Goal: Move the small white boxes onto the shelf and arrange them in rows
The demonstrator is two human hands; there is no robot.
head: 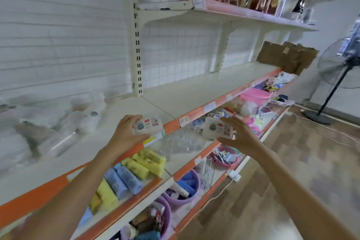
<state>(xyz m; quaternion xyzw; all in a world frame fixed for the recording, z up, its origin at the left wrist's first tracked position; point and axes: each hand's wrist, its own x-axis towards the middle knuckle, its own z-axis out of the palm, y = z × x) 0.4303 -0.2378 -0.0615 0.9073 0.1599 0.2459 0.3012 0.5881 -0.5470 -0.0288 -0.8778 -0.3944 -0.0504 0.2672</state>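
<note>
My left hand [124,132] grips a small white box [148,125] with a green round logo and a red label, held just above the orange front edge of the cream shelf [194,91]. My right hand [239,134] grips a second small white box [217,127] of the same kind, held in front of the shelf edge and slightly lower. Both boxes are in the air, about a hand's width apart. The shelf surface behind them is bare up to the wire-grid back.
Clear plastic bottles [64,134] lie on the shelf's left part. A torn cardboard piece [286,57] stands at its far right end. Lower shelves hold glasses [181,142], rolled bags [136,169] and purple tubs [187,187]. A floor fan [339,76] stands at right.
</note>
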